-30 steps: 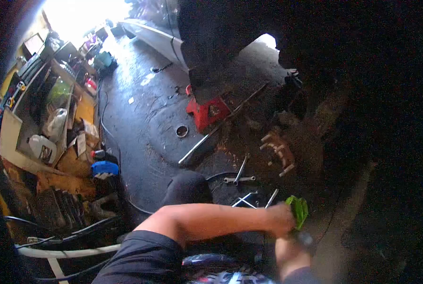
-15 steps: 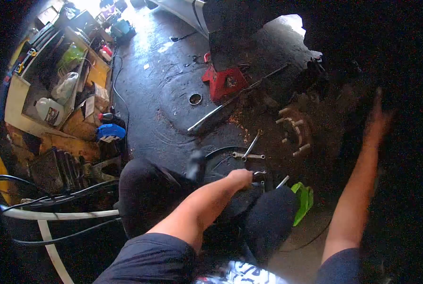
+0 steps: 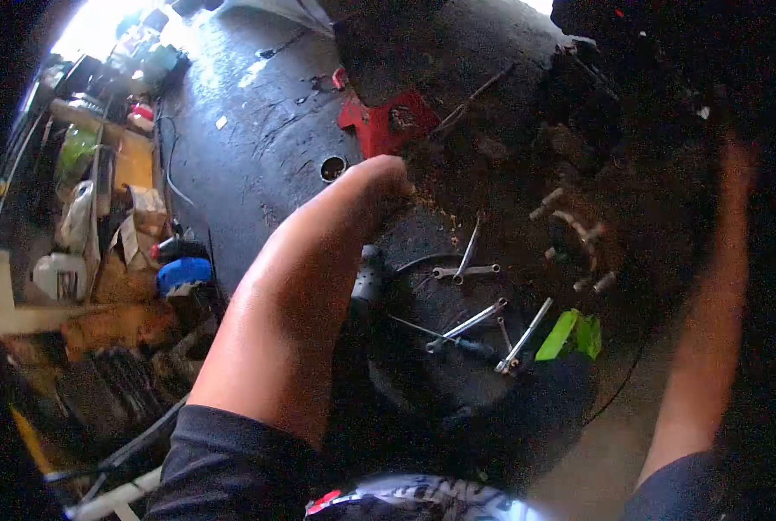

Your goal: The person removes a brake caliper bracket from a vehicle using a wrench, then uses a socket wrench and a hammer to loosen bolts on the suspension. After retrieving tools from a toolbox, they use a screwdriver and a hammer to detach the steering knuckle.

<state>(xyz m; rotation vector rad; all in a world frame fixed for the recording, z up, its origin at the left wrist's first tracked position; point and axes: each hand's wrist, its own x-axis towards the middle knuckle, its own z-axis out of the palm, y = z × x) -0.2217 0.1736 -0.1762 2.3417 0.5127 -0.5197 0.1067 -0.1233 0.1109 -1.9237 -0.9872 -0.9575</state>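
My left hand (image 3: 386, 176) reaches forward over the floor, just below the red jack stand (image 3: 388, 122). It overlaps the line of a long metal bar (image 3: 479, 94); its fingers point away into shadow, so I cannot see whether they grip the bar. My right hand (image 3: 739, 165) is stretched into the dark at the far right, blurred, with its fingers lost in shadow. Between my arms is a hub with wheel studs (image 3: 592, 239). Nearer my legs lie a combination wrench (image 3: 468, 271), another wrench (image 3: 468, 247), a longer wrench (image 3: 470, 324) and a chrome bar (image 3: 527, 334).
A round can (image 3: 332, 168) stands left of the jack stand. Something bright green (image 3: 570, 336) lies by my knee. Cluttered shelving at the left holds a white jug (image 3: 59, 276) and a blue item (image 3: 184, 275). Dark vehicle parts hang overhead at the right.
My left hand has moved from above the wrenches forward to near the jack stand, uncovering the tools. My right arm stays extended into the dark. The view has shifted.
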